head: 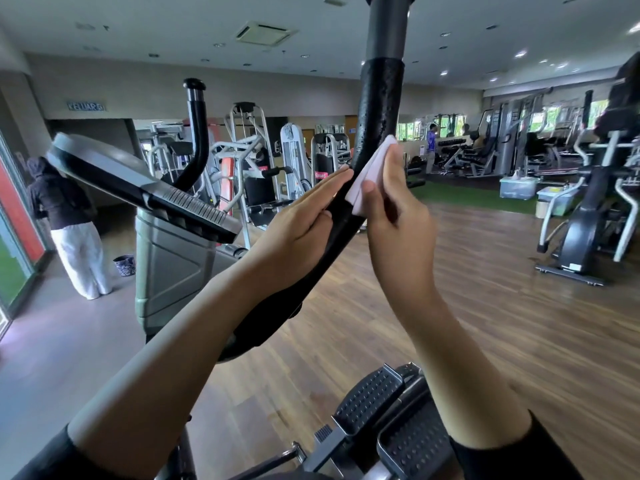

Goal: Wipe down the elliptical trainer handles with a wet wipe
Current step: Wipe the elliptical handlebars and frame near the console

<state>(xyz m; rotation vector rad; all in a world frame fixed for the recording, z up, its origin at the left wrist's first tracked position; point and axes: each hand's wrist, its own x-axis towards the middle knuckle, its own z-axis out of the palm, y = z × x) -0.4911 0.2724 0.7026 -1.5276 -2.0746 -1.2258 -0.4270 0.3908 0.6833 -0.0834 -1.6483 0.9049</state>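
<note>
The elliptical's right handle [379, 105] is a black padded bar that rises through the middle of the view and looks wet above the hands. My right hand [398, 216] presses a folded white wet wipe [372, 174] against the handle's right side, thumb in front of the wipe. My left hand [304, 216] lies flat along the handle's left side with straight fingers. The other handle [195, 133] stands at the left behind the grey console [138, 188].
Black foot pedals [391, 407] sit low in the view. A person in white trousers [65, 223] stands at the left by a window. Weight machines [263, 161] fill the back, another elliptical [588, 216] stands right. Plastic bins [519, 190] rest on the floor.
</note>
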